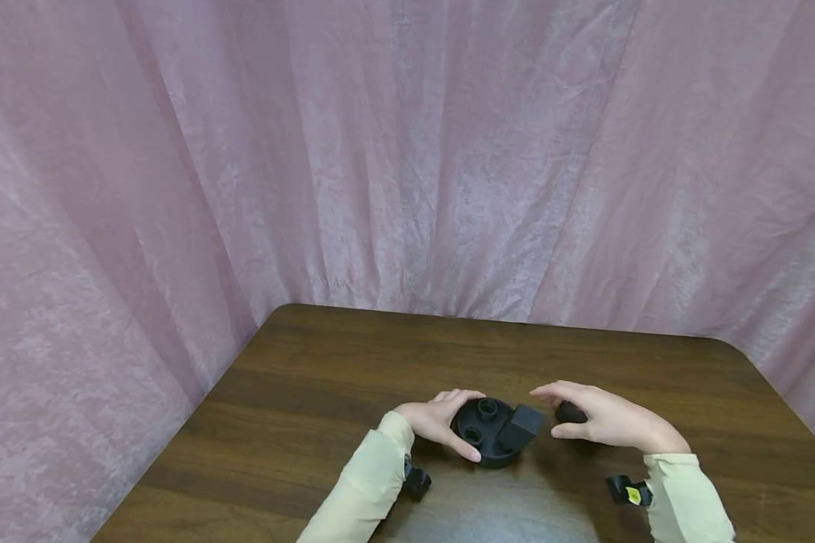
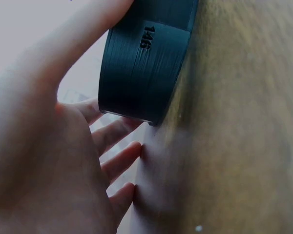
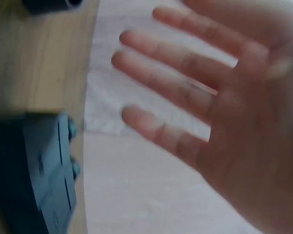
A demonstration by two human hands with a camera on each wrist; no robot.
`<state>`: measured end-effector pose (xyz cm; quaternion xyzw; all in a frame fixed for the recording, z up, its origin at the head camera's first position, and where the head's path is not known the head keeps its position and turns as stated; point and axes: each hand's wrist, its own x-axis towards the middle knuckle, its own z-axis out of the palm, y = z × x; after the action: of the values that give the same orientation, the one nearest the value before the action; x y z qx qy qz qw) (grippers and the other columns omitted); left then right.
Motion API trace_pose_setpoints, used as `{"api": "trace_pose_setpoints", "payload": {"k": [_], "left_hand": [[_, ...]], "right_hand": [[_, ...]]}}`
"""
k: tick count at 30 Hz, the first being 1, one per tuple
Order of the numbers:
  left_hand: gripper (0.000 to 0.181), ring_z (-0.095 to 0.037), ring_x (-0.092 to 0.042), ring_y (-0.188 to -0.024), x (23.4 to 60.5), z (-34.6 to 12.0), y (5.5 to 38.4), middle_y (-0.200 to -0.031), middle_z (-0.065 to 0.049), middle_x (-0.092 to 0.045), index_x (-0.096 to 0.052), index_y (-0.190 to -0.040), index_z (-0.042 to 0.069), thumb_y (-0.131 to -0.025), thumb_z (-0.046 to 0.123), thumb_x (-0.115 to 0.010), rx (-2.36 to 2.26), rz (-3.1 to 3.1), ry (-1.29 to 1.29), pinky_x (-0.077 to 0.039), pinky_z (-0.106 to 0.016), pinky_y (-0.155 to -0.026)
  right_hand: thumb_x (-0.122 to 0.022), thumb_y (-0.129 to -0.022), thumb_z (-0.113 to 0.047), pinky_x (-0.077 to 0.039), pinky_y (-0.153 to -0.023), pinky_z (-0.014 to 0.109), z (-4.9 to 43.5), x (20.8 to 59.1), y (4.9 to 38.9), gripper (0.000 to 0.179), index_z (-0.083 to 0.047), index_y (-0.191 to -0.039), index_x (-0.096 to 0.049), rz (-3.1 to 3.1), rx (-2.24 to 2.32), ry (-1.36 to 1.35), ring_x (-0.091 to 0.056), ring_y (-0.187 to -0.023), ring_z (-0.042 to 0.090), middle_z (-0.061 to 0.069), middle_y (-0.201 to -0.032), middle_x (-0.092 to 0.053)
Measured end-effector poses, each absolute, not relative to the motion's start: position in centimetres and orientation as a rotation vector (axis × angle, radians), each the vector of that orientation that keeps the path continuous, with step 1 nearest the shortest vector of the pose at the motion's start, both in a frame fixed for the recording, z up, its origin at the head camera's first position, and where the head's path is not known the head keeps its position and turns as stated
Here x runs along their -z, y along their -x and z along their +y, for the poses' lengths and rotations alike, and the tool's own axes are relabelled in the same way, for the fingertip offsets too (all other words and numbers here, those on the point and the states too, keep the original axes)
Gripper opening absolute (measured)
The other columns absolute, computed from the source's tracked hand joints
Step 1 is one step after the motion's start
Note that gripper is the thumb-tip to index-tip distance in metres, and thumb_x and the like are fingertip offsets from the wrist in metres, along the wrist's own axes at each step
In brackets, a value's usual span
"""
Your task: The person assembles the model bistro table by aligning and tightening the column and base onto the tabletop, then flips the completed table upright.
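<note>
My left hand (image 1: pixel 443 424) grips the rim of a black round base (image 1: pixel 487 446), its thumb on the near side and fingers on the far side. Two ring-shaped sockets and a rectangular black block (image 1: pixel 521 427) stand on its upper face. The digits 146 show on the base's side wall (image 2: pixel 144 68) in the left wrist view. My right hand (image 1: pixel 607 417) hovers to the right, fingers extended and spread. A dark piece (image 1: pixel 569 412) shows between its thumb and fingers, mostly hidden. Low at the left of the right wrist view is a dark block (image 3: pixel 44 170) with two small knobs.
Everything sits over a brown wooden table (image 1: pixel 353 362) with a pink curtain (image 1: pixel 407 188) behind it. A black wrist camera (image 1: pixel 416 483) sticks out from the left sleeve, and another (image 1: pixel 626 490) from the right.
</note>
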<state>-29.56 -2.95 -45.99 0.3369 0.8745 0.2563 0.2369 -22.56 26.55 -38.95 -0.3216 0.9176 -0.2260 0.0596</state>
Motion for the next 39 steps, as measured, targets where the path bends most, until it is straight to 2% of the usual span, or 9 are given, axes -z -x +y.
{"api": "trace_pose_setpoints", "payload": {"k": [2, 6, 9, 14, 20, 25, 30, 35, 39], "left_hand": [[0.09, -0.02, -0.024, -0.144, 46.0, -3.0, 29.6, -0.148, 0.005, -0.035, -0.025, -0.148, 0.035, -0.077, 0.046, -0.079, -0.703, 2.392, -0.926, -0.033, -0.042, -0.109], [0.091, -0.02, -0.025, -0.142, 45.9, -3.0, 29.6, -0.146, 0.005, -0.037, -0.025, -0.149, 0.034, -0.077, 0.046, -0.079, -0.697, 2.395, -0.937, -0.033, -0.041, -0.109], [0.091, -0.02, -0.025, -0.143, 45.9, -3.0, 29.7, -0.147, 0.005, -0.036, -0.025, -0.149, 0.034, -0.077, 0.046, -0.079, -0.697, 2.394, -0.942, -0.033, -0.042, -0.109], [0.091, -0.02, -0.025, -0.143, 45.9, -3.1, 29.6, -0.149, 0.005, -0.034, -0.025, -0.149, 0.034, -0.077, 0.046, -0.079, -0.704, 2.394, -0.945, -0.033, -0.042, -0.109], [0.091, -0.019, -0.026, -0.142, 46.0, -3.1, 29.6, -0.147, 0.006, -0.036, -0.025, -0.149, 0.035, -0.076, 0.047, -0.079, -0.704, 2.395, -0.946, -0.034, -0.04, -0.108], [0.09, -0.019, -0.026, -0.142, 45.9, -3.1, 29.6, -0.148, 0.005, -0.035, -0.025, -0.148, 0.036, -0.076, 0.047, -0.079, -0.712, 2.393, -0.942, -0.034, -0.041, -0.109], [0.091, -0.019, -0.025, -0.142, 45.8, -3.2, 29.5, -0.147, 0.006, -0.036, -0.024, -0.149, 0.036, -0.076, 0.048, -0.078, -0.707, 2.39, -0.945, -0.033, -0.041, -0.109], [0.091, -0.019, -0.027, -0.141, 45.9, -3.1, 29.6, -0.144, 0.006, -0.039, -0.025, -0.148, 0.036, -0.076, 0.048, -0.079, -0.704, 2.399, -0.957, -0.033, -0.04, -0.109], [0.09, -0.018, -0.028, -0.14, 46.0, -3.1, 29.6, -0.142, 0.007, -0.04, -0.025, -0.148, 0.037, -0.076, 0.047, -0.079, -0.698, 2.405, -0.958, -0.034, -0.039, -0.108]], "right_hand": [[-0.07, -0.087, -0.038, -0.047, -0.092, 0.047, 27.4, 39.0, 22.5, 0.062, -0.009, -0.138, -0.049, 2.798, 0.652, 0.884, -0.055, -0.119, 0.032, 0.009, -0.131, -0.057], [-0.078, -0.079, -0.028, -0.036, -0.094, 0.066, 28.9, 39.4, 22.5, 0.073, -0.007, -0.141, -0.045, 2.803, 0.62, 0.703, -0.042, -0.128, 0.049, 0.02, -0.14, -0.047], [-0.082, -0.073, -0.023, -0.03, -0.092, 0.071, 29.6, 39.9, 22.6, 0.077, -0.005, -0.139, -0.046, 2.812, 0.571, 0.637, -0.037, -0.127, 0.054, 0.027, -0.14, -0.045], [-0.083, -0.069, -0.015, -0.026, -0.095, 0.07, 30.0, 40.5, 22.9, 0.073, -0.008, -0.134, -0.052, 2.785, 0.524, 0.592, -0.034, -0.128, 0.054, 0.029, -0.14, -0.044], [-0.082, -0.067, -0.007, -0.023, -0.093, 0.071, 29.8, 41.0, 22.9, 0.069, -0.014, -0.13, -0.056, 2.758, 0.546, 0.603, -0.036, -0.127, 0.052, 0.023, -0.139, -0.046], [-0.081, -0.063, -0.002, -0.023, -0.092, 0.07, 29.7, 41.5, 22.9, 0.075, -0.019, -0.132, -0.056, 2.789, 0.52, 0.614, -0.037, -0.127, 0.048, 0.02, -0.137, -0.048], [-0.079, -0.062, 0.003, -0.022, -0.093, 0.07, 29.3, 42.0, 23.2, 0.081, -0.018, -0.135, -0.053, 2.809, 0.494, 0.607, -0.035, -0.128, 0.049, 0.022, -0.138, -0.046], [-0.08, -0.062, 0.002, -0.023, -0.094, 0.068, 29.1, 42.2, 23.3, 0.075, -0.015, -0.131, -0.056, 2.84, 0.461, 0.624, -0.038, -0.126, 0.048, 0.023, -0.137, -0.048], [-0.082, -0.066, -0.009, -0.024, -0.093, 0.063, 29.0, 42.2, 23.4, 0.071, -0.015, -0.131, -0.056, 2.867, 0.461, 0.702, -0.043, -0.123, 0.044, 0.018, -0.132, -0.053]]}}
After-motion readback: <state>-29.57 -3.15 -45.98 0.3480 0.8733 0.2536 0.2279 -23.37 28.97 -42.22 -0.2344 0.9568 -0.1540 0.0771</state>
